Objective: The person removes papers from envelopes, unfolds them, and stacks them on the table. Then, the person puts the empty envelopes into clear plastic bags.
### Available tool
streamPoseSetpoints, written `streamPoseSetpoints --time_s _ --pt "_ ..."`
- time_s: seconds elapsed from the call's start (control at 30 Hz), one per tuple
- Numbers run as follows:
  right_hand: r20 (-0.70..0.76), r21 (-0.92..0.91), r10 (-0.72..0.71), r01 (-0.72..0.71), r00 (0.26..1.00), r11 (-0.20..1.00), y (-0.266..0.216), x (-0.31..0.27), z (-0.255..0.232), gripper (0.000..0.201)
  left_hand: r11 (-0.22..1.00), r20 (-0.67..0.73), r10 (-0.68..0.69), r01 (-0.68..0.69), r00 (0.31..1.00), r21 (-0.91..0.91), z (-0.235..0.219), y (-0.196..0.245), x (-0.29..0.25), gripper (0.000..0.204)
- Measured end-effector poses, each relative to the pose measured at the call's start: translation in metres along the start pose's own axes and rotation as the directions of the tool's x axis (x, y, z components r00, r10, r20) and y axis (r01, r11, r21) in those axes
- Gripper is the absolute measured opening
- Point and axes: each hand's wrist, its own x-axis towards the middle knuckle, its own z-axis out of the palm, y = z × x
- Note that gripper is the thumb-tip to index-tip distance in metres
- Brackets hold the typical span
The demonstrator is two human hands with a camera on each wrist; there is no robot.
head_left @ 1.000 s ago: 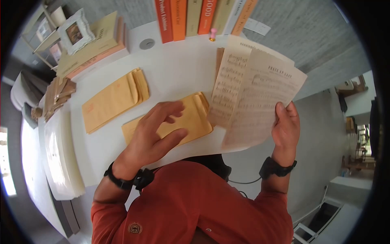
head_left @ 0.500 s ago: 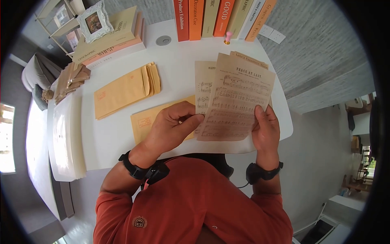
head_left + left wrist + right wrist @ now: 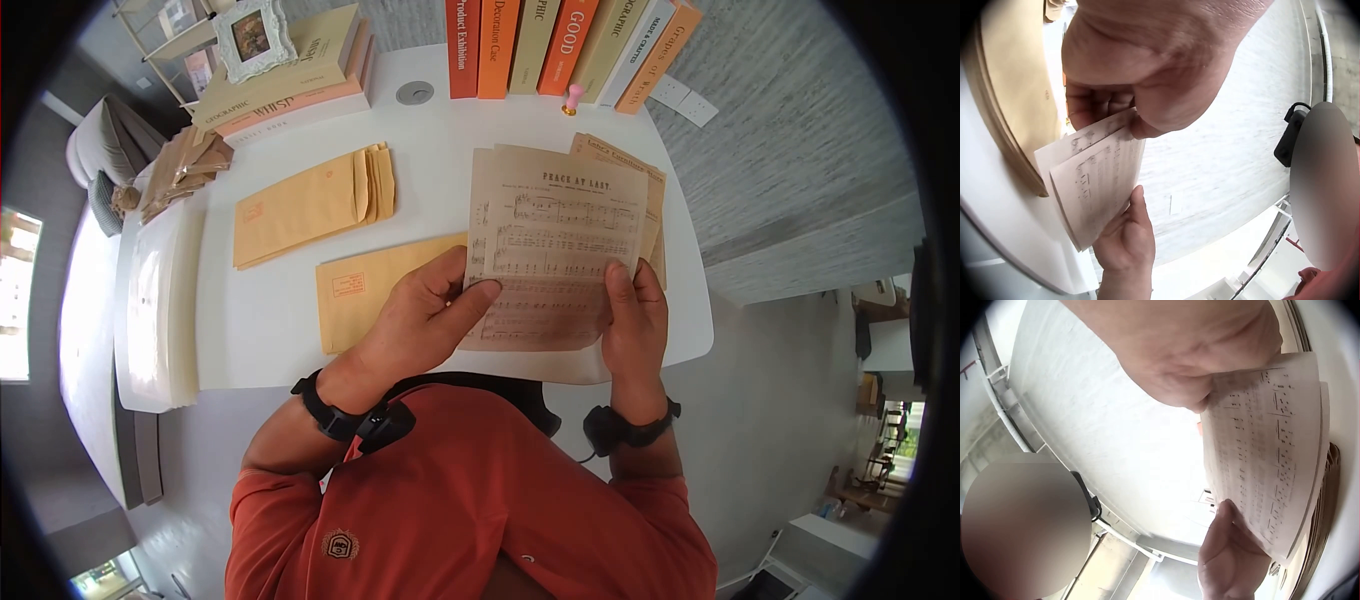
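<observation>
Both hands hold a few brownish printed music sheets (image 3: 560, 240) above the table's front edge, the top one headed "PEACE AT LAST". The left hand (image 3: 425, 310) pinches their left edge, thumb on top; the right hand (image 3: 635, 320) grips the right edge the same way. In the left wrist view the left hand (image 3: 1154, 62) pinches one end of the sheets (image 3: 1097, 181), which lie slightly offset from each other. The right wrist view has the right hand (image 3: 1191, 356) at the sheets' edge (image 3: 1266, 450). Behind the left hand lies a tan envelope (image 3: 345, 300), partly covered.
A stack of tan envelopes (image 3: 300, 210) lies at the left, beside clear plastic sleeves (image 3: 165, 300) and brown paper pieces (image 3: 185, 170). More printed paper (image 3: 655, 215) lies behind the right hand. Upright books (image 3: 570, 45), a pink-handled stamp (image 3: 572, 98) and a photo frame (image 3: 250, 42) stand at the back.
The left hand has come from over the envelope to pinch the sheets' left edge. The right hand has moved left with the sheets, which have drawn closer together and now overlap more.
</observation>
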Motion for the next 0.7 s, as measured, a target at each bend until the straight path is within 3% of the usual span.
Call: streamPoseSetpoints --time_s 0.07,0.2,0.3,0.37,0.47,0.6,0.67,0.7 --pt "0.025 0.017 -0.044 0.044 0.999 0.999 -0.004 -0.003 0.007 0.032 0.999 -0.009 -0.048 0.048 0.999 -0.023 -0.001 0.002 -0.004 0.022" --pt "0.158 -0.009 -0.101 0.104 0.982 0.995 -0.009 -0.013 0.016 0.032 0.997 -0.119 0.003 -0.012 0.993 -0.072 -0.003 0.001 -0.012 0.026" --pt "0.267 -0.060 -0.070 0.089 0.961 0.994 -0.004 -0.017 0.011 0.032 0.986 -0.177 -0.040 0.011 0.983 -0.164 -0.006 0.009 -0.021 0.029" --pt "0.284 -0.075 -0.043 0.067 0.958 0.995 -0.002 -0.017 0.016 0.030 0.966 -0.176 -0.118 0.072 0.977 -0.248 -0.016 0.006 -0.028 0.032" --pt "0.279 -0.147 -0.044 0.087 0.959 0.985 0.000 -0.018 0.025 0.028 0.970 -0.159 -0.104 0.065 0.982 -0.234 -0.034 -0.001 -0.036 0.039" --pt "0.218 -0.166 -0.074 0.112 0.973 0.980 0.007 -0.018 0.039 0.027 0.980 -0.203 0.100 -0.132 0.974 -0.148 -0.043 0.007 -0.045 0.052" --pt "0.188 -0.184 -0.024 0.059 0.982 0.981 0.011 -0.019 0.046 0.025 0.970 -0.197 0.198 -0.220 0.960 -0.100 -0.045 0.013 -0.045 0.056" --pt "0.173 -0.196 0.004 0.031 0.985 0.980 0.013 -0.020 0.050 0.024 0.980 -0.169 0.192 -0.197 0.967 -0.016 -0.049 0.010 -0.044 0.054"
